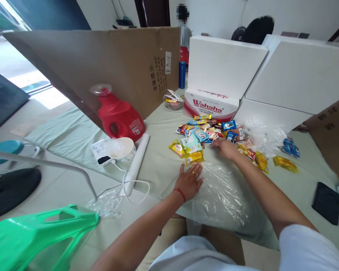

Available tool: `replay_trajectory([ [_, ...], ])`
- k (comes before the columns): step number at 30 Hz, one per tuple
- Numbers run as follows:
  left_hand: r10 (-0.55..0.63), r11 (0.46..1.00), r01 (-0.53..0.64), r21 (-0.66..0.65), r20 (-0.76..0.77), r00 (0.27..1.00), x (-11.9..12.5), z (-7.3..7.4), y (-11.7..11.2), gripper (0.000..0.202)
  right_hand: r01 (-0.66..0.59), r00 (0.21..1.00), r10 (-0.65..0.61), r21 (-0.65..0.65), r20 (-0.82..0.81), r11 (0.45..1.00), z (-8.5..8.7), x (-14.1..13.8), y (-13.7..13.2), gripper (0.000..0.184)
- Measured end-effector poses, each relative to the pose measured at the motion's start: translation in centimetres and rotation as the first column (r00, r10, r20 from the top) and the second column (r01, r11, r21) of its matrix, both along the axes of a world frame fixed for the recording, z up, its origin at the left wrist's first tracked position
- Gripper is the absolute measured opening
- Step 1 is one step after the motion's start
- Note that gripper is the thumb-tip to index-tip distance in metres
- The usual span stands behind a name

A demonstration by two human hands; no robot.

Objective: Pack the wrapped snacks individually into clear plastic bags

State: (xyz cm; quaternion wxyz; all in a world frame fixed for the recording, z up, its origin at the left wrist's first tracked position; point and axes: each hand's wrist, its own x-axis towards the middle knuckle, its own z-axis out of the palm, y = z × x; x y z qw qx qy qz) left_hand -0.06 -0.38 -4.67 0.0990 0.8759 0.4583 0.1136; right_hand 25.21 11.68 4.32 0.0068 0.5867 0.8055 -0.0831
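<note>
My left hand (pixel 188 181) lies flat with its fingers stretched out on a clear plastic bag (pixel 220 192) spread over the table. Just beyond its fingertips sits a yellow snack packet (pixel 194 158). My right hand (pixel 225 147) reaches to the near edge of a pile of small wrapped snacks (pixel 202 134), its fingers pressed together and pointing left. Whatever those fingers hold, if anything, is too small to make out. A pale green packet (pixel 191 143) rests left of them, and more yellow packets (pixel 261 161) lie to the right of my right forearm.
Behind the pile stands a Wahaba-type carton marked Wahaha (pixel 210 104), with white boxes (pixel 226 67) above. Crumpled clear plastic (pixel 262 137) lies right. At left are a red jug (pixel 121 116), a paper tub (pixel 124 148), a white roll (pixel 137 162) and a green stool (pixel 45 233).
</note>
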Motion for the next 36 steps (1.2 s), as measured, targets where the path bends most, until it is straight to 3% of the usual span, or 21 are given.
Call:
replay_trajectory([
  [3, 0.005, 1.000, -0.004, -0.023, 0.036, 0.999, -0.1, -0.1, 0.0, 0.058, 0.070, 0.993, -0.069, -0.009, 0.095, 0.998, -0.7, -1.4, 4.0, 0.041],
  [7, 0.007, 1.000, -0.007, -0.006, 0.028, 1.000, -0.1, -0.3, 0.1, 0.059, 0.175, 0.974, -0.181, 0.050, 0.135, 0.983, -1.0, -0.2, 5.1, 0.040],
  [10, 0.010, 1.000, -0.010, -0.009, 0.017, 1.000, 0.0, -0.3, 0.1, 0.059, 0.107, 0.986, -0.110, 0.031, 0.126, 0.994, -1.4, -0.2, 4.6, 0.046],
  [13, 0.010, 1.000, -0.009, -0.021, 0.038, 0.999, 0.0, -0.2, 0.0, 0.059, 0.055, 0.991, -0.056, 0.014, 0.118, 0.998, -2.2, -2.1, 4.0, 0.058],
  [17, 0.014, 1.000, -0.012, -0.019, 0.060, 0.998, 0.1, -0.1, 0.0, 0.058, 0.082, 0.991, -0.086, 0.041, 0.103, 0.996, -2.7, -4.5, 2.8, 0.048],
  [20, 0.022, 0.999, -0.021, -0.027, 0.036, 0.999, 0.1, 0.2, 0.0, 0.059, 0.084, 0.993, -0.088, 0.058, 0.077, 0.995, -2.3, -3.6, 0.8, 0.050],
  [22, 0.027, 0.999, -0.027, -0.033, 0.019, 0.999, 0.2, 0.4, 0.0, 0.060, 0.135, 0.990, -0.129, 0.100, -0.062, 0.986, -1.8, -1.4, -1.2, 0.055],
  [24, 0.022, 0.999, -0.022, -0.035, 0.006, 1.000, 0.2, 0.5, 0.1, 0.062, 0.280, 0.901, -0.220, 0.113, -0.375, 0.953, -1.3, 1.5, -3.6, 0.057],
  [26, 0.015, 0.999, -0.015, -0.037, 0.000, 1.000, 0.2, 0.6, 0.1, 0.063, 0.429, 0.630, -0.322, -0.028, -0.707, 0.903, -1.0, 4.3, -6.2, 0.055],
  [28, 0.010, 0.999, -0.010, -0.039, -0.001, 1.000, 0.2, 0.6, 0.2, 0.063, 0.443, 0.344, -0.431, -0.261, -0.834, 0.858, -0.7, 6.0, -8.9, 0.055],
  [29, 0.007, 0.999, -0.007, -0.042, -0.001, 1.000, 0.2, 0.6, 0.1, 0.063, 0.409, 0.261, -0.485, -0.359, -0.835, 0.839, -0.7, 6.3, -10.1, 0.055],
  [31, 0.002, 0.999, -0.002, -0.043, -0.004, 1.000, 0.2, 0.7, 0.1, 0.062, 0.321, 0.242, -0.555, -0.474, -0.796, 0.820, -0.7, 6.0, -12.0, 0.055],
  [36, 0.004, 1.000, -0.004, -0.023, -0.008, 1.000, 0.3, 0.8, 0.2, 0.061, 0.166, 0.439, -0.528, -0.512, -0.727, 0.843, -1.7, 2.9, -13.9, 0.063],
])
